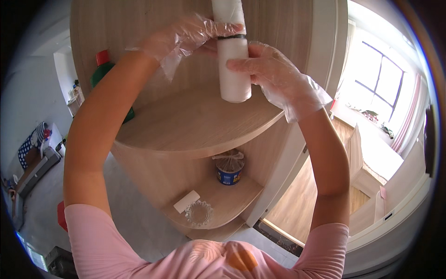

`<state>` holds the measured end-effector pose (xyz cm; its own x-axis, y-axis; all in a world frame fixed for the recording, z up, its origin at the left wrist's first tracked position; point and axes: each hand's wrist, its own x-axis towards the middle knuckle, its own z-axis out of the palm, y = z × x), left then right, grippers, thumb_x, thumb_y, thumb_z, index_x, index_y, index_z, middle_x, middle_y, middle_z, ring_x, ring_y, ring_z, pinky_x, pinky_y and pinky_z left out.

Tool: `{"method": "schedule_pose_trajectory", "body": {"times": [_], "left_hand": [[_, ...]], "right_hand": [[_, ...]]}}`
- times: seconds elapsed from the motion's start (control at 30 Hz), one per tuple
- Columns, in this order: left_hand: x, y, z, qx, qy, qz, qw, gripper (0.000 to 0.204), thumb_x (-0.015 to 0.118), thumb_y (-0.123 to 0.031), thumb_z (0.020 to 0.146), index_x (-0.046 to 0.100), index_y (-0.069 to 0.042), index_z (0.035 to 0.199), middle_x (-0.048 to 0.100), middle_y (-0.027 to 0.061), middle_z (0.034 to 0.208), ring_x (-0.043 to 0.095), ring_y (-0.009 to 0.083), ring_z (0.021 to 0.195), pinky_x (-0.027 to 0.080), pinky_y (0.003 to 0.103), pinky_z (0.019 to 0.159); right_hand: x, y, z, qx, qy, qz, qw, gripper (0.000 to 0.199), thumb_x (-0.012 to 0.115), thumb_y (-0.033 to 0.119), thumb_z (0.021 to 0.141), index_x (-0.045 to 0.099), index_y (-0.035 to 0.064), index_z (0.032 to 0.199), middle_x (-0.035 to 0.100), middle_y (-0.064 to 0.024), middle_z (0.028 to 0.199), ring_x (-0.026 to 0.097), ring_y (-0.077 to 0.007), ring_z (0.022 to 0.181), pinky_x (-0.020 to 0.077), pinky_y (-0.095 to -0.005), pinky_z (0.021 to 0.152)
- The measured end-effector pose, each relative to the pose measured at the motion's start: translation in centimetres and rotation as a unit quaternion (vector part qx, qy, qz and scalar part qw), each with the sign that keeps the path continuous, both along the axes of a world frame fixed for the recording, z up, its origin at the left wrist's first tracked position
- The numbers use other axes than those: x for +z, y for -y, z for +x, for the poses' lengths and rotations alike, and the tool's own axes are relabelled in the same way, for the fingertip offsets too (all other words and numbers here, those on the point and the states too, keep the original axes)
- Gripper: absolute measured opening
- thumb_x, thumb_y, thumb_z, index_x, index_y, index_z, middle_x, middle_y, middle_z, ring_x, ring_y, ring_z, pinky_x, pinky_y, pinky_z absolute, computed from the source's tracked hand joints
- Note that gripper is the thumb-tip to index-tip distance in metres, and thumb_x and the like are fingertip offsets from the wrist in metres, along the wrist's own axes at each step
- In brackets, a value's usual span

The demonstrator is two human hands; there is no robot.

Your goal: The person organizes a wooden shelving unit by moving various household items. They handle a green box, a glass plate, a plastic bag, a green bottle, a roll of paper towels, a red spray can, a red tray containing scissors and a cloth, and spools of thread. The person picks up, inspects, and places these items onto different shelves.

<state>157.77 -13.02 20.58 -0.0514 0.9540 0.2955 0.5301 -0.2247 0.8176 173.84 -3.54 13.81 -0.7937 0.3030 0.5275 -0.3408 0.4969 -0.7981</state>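
Before me, over the upper wooden shelf (195, 128), a long white cylinder (234, 79) stands upright with a slight tilt. A dark band crosses it, and its top runs out of view. My left hand (204, 35), in a clear plastic glove, is closed on the part just above the band. Lower down, my right hand (272, 69), gloved the same way, grips the body between thumb and fingers. The cylinder's bottom end appears just above or on the shelf; I cannot tell which. Some left fingers are hidden behind it.
A green bottle with a red cap (103, 69) stands partly behind my left forearm. The lower shelf holds a blue tub (229, 176) with a plastic bag, a scalloped glass dish (199, 214) and a small white box (186, 201). A door frame (283, 172) borders the right side.
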Motion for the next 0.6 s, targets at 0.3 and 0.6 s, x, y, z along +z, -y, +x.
{"method": "schedule_pose_trajectory", "body": {"times": [0.3, 0.6], "left_hand": [[-1.3, -9.4, -5.6, -0.043, 0.005, 0.03, 0.999, 0.06, 0.067, -0.039, 0.079, 0.05, 0.003, 0.118, 0.056, 0.0124, 0.115, 0.053, 0.0222, 0.108, 0.044, 0.036, 0.094], [-3.5, -20.6, -12.6, -0.026, 0.03, -0.017, 0.999, 0.053, 0.068, -0.036, 0.08, 0.053, 0.005, 0.11, 0.057, 0.0122, 0.109, 0.054, 0.0224, 0.101, 0.046, 0.038, 0.087]], "right_hand": [[0.4, -9.9, -6.5, 0.019, 0.005, -0.012, 1.0, 0.054, 0.07, 0.022, 0.074, 0.05, -0.0065, 0.115, 0.058, -0.0134, 0.103, 0.055, -0.0235, 0.097, 0.0425, -0.0355, 0.086], [-0.1, -17.9, -12.7, -0.27, 0.125, 0.115, 0.948, 0.057, 0.071, 0.029, 0.071, 0.052, -0.003, 0.114, 0.058, -0.0144, 0.107, 0.055, -0.0262, 0.099, 0.0427, -0.035, 0.084]]}}
